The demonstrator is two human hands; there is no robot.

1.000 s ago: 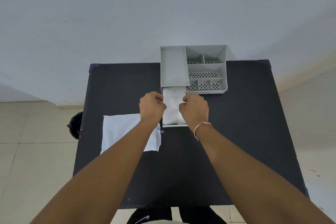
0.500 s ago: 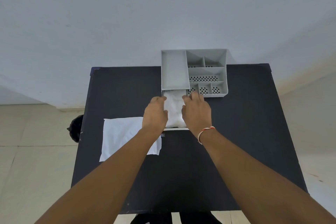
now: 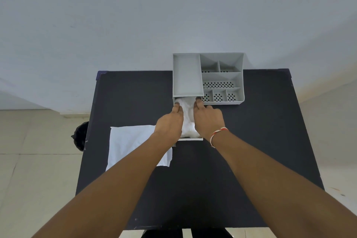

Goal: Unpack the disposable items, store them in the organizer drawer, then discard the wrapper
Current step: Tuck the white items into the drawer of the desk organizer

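A grey organizer [image 3: 222, 75] stands at the table's far edge, its drawer [image 3: 191, 138] pulled out toward me. White disposable items [image 3: 187, 116] fill the drawer. My left hand [image 3: 170, 122] lies along the drawer's left side, fingers stretched forward and pressing on the white items. On the right side my right hand [image 3: 207, 118] does the same, its fingertips reaching under the organizer's front. A flat white wrapper [image 3: 131, 143] lies on the table to the left of the drawer, partly under my left forearm.
The black table [image 3: 260, 141] stands against a pale wall. A dark round bin [image 3: 80, 139] sits on the tiled floor by the table's left edge. The organizer's top compartments hold nothing.
Both hands went from fists gripping the white items to flat, extended fingers sliding forward into the drawer, pushing the items deeper under the organizer.
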